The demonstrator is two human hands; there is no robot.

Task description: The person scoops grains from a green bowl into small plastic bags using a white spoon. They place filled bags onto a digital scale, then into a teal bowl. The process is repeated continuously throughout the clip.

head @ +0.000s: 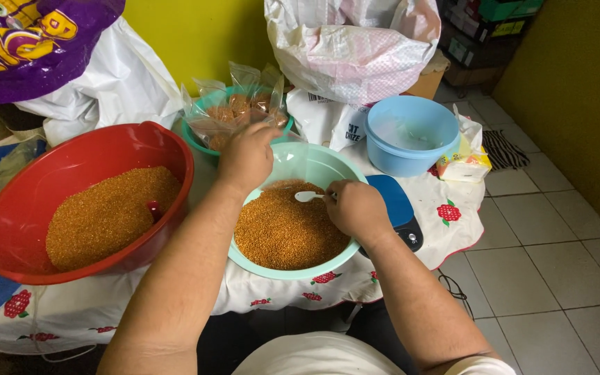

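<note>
A pale green bowl point(314, 161) full of orange-brown grain point(282, 232) stands in front of me on a blue kitchen scale point(397, 205). My right hand point(355, 207) is closed on a small white plastic spoon point(307, 196), whose bowl points left above the grain. My left hand point(248, 154) hovers over the bowl's far rim, fingers curled around a clear plastic bag point(234, 104). That bag and several filled ones lie in a teal bowl point(199, 142) behind.
A big red basin point(19, 208) of the same grain, with a red scoop point(154, 210) in it, stands at the left. A light blue bowl point(411, 132), a small packet point(463, 163), white sacks and a tiled floor lie to the right.
</note>
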